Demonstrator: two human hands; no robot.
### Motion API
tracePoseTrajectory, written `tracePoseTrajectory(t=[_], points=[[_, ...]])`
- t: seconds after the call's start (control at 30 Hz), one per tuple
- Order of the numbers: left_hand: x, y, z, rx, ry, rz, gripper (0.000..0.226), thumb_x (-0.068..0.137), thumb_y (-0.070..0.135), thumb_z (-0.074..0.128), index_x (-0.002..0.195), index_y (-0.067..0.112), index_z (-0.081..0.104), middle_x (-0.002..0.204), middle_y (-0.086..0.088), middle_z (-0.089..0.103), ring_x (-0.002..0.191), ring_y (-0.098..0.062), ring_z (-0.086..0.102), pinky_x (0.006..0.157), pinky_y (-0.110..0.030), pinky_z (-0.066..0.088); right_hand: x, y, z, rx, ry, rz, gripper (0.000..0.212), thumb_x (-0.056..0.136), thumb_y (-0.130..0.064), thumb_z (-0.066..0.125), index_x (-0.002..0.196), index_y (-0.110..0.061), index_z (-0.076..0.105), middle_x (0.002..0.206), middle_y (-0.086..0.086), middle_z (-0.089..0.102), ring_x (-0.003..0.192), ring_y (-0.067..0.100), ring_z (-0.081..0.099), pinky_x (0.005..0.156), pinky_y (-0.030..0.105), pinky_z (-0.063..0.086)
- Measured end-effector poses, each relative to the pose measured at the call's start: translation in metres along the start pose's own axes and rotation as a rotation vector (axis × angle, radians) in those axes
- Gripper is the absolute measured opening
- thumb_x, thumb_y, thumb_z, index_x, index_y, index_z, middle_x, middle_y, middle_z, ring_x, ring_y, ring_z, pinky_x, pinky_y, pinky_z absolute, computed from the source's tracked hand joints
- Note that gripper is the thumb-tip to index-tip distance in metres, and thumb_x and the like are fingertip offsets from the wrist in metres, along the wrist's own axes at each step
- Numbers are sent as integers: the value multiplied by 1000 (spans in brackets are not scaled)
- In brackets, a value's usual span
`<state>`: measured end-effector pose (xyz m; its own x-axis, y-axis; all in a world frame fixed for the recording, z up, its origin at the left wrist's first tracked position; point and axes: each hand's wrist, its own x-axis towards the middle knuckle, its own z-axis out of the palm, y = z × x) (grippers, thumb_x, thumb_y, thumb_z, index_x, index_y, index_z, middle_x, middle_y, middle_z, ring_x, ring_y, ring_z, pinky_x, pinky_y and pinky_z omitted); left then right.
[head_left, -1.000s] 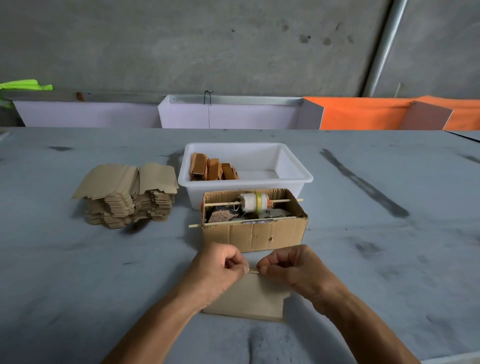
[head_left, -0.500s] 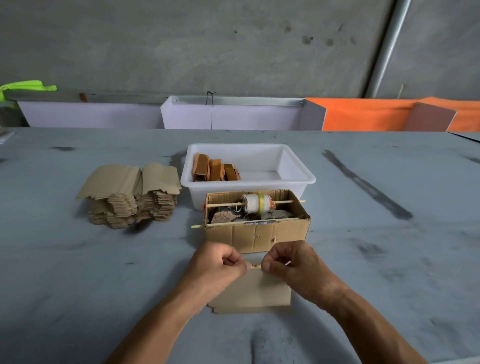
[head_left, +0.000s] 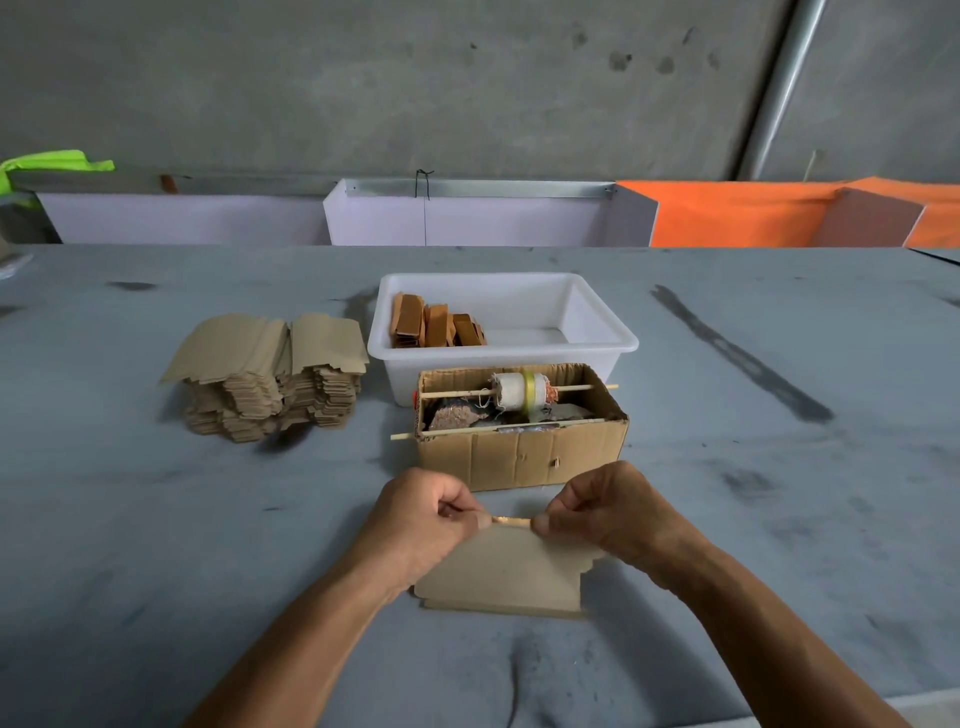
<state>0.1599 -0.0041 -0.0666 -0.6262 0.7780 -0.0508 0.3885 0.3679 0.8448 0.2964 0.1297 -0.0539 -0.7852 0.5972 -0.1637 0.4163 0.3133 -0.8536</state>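
Left hand (head_left: 421, 519): fingers curled, pinching the upper edge of the card blank (head_left: 504, 571) between thumb and forefinger. Right hand (head_left: 613, 512): curled likewise, pinching that edge just beside the left, with a short folded strip of edge exposed between the two grips. Card blank: lower edge down at the worktop (head_left: 156, 545), directly in front of the cardboard box (head_left: 519, 457). Inside the box: spool (head_left: 519, 389) on a thin stick across the opening. Just behind the box: white tub (head_left: 597, 332) holding orange-brown pieces (head_left: 436, 327). Left of the tub: stack of card blanks (head_left: 270, 379).
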Motion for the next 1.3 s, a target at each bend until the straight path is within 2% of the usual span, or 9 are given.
tracePoseTrajectory(t=[0.17, 0.33, 0.43, 0.57, 0.8, 0.97, 1.07, 1.17, 1.3], points=[[1, 3, -1, -17, -1, 12, 13, 79, 14, 74, 68, 20, 69, 69, 0, 65, 66, -10, 54, 67, -24, 45, -2, -3, -10, 135, -107, 111, 13, 82, -7, 70, 69, -9, 72, 59, -5, 67, 50, -1, 56, 46, 14, 43], [3, 6, -5, -70, -24, -8, 13, 79, 12, 73, 70, 20, 69, 75, -3, 68, 72, -12, 57, 72, -27, 47, 1, -4, -18, 123, -159, 116, 23, 84, -1, 64, 68, -16, 72, 70, -2, 69, 66, 10, 58, 64, 23, 47], [3, 6, -5, -84, -16, -29, 12, 76, 13, 76, 69, 19, 69, 69, 1, 67, 67, -9, 57, 66, -22, 48, 2, -3, -17, 109, -118, 105, 21, 83, -2, 66, 67, -14, 71, 62, -6, 67, 61, 7, 56, 53, 15, 44], [4, 6, -3, -112, 4, -69, 14, 72, 12, 80, 66, 17, 68, 65, 3, 66, 63, -7, 57, 63, -19, 48, 3, 1, -11, 72, -34, 52, 23, 84, -4, 66, 64, -15, 70, 58, -10, 63, 62, 4, 53, 51, 10, 40], [1, 5, -6, -222, -66, -172, 19, 83, 1, 67, 70, 15, 66, 67, -3, 61, 61, -10, 52, 49, -16, 43, -2, 7, -15, 233, -35, 28, 24, 84, 9, 61, 74, -10, 73, 59, -4, 67, 52, 1, 57, 48, 14, 44], [2, 4, -2, -266, -55, -184, 21, 84, -1, 65, 69, 14, 66, 62, -2, 59, 57, -9, 50, 43, -11, 41, -5, 15, -9, 367, 110, 28, 18, 81, 7, 66, 88, -9, 72, 59, -3, 60, 51, 3, 52, 48, 13, 42], [3, 1, 0, -303, -39, -237, 13, 84, 0, 65, 76, 10, 69, 61, 0, 59, 56, -9, 50, 44, -13, 41, -13, 23, -6, 497, 148, 36, 21, 88, 2, 59, 101, -10, 70, 69, -2, 63, 60, 4, 56, 57, 14, 50], [5, -3, -1, -363, 19, -279, 10, 82, -1, 66, 77, 7, 69, 49, 5, 59, 42, -3, 50, 38, -11, 37, -27, 32, -6, 604, 143, -32, 31, 94, 2, 48, 109, -17, 67, 86, -2, 71, 74, 11, 66, 69, 20, 55], [6, -3, -5, -457, 36, -330, 17, 80, -2, 68, 69, 12, 68, 51, 3, 60, 48, -9, 50, 49, -17, 39, -43, 40, -6, 392, 59, -199, 45, 85, 11, 58, 116, -21, 64, 101, 1, 71, 92, 16, 68, 75, 22, 54]])
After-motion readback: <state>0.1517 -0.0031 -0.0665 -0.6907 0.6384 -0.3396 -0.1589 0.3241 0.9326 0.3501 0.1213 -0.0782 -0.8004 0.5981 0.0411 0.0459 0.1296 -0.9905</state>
